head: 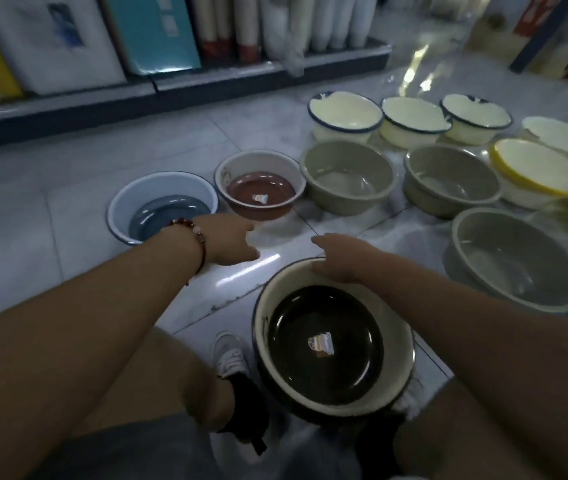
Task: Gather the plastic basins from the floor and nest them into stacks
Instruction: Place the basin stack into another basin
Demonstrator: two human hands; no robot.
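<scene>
While the dark-bottomed basin is gripped at its far rim by the right hand, just above the feet, the left hand is stretched forward with loosely extended fingers, holding nothing. Just beyond its fingertips, slightly right, the red-bottomed basin is seen; the blue basin sits left.

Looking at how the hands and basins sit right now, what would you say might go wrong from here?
1. The right hand holds the black-bottomed basin by its far rim only, so it may tip or slip.
2. The left hand reaches toward the red-bottomed basin, which sits close beside the blue basin; a one-handed grab might knock the neighbour.
3. The floor looks glossy, so nudged basins could slide.
</scene>
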